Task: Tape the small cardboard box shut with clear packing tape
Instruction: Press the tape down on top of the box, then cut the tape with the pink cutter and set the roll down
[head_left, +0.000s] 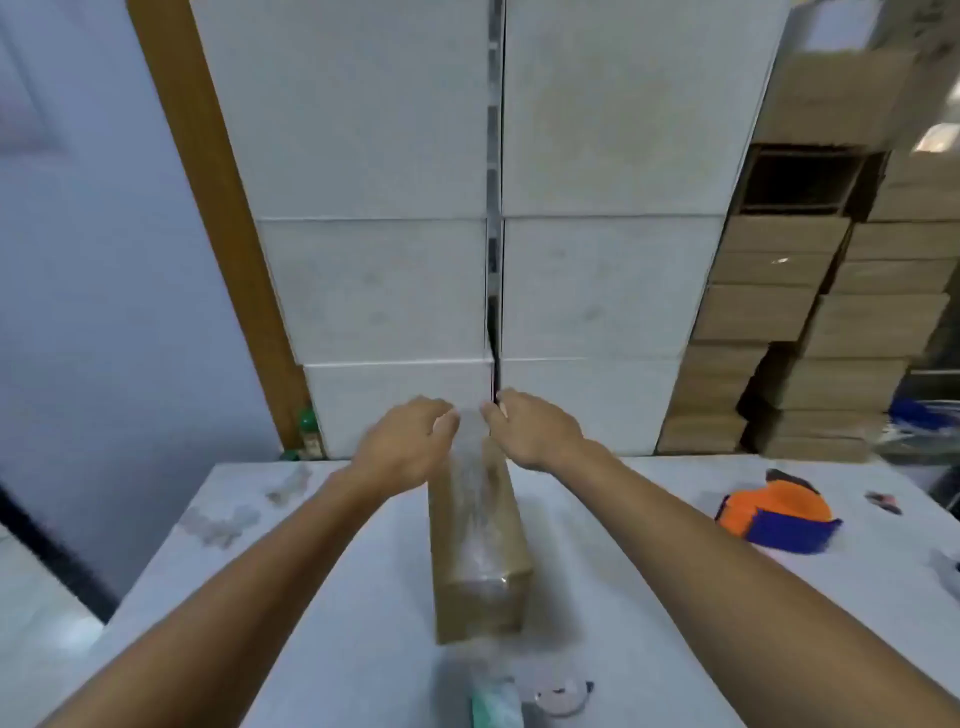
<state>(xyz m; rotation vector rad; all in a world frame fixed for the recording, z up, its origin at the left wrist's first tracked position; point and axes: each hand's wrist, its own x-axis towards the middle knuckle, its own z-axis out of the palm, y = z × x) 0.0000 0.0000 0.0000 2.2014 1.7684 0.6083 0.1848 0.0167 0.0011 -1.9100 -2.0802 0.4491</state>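
A small brown cardboard box (475, 551) lies lengthwise on the white table (322, 597), its far end pointing away from me. A strip of clear packing tape (472, 462) runs along its top and rises off the far end. My left hand (402, 447) and my right hand (532, 428) are both at that far end, and their fingertips pinch the raised tape from either side. A tape roll or dispenser (496, 701), greenish and blurred, sits at the near table edge below the box.
Stacked white boxes (395, 291) form a wall right behind the table. Brown cartons (810, 322) are piled at the right. An orange and blue object (774, 514) lies on the table's right side. Crumpled clear tape scraps (223, 522) lie on the left.
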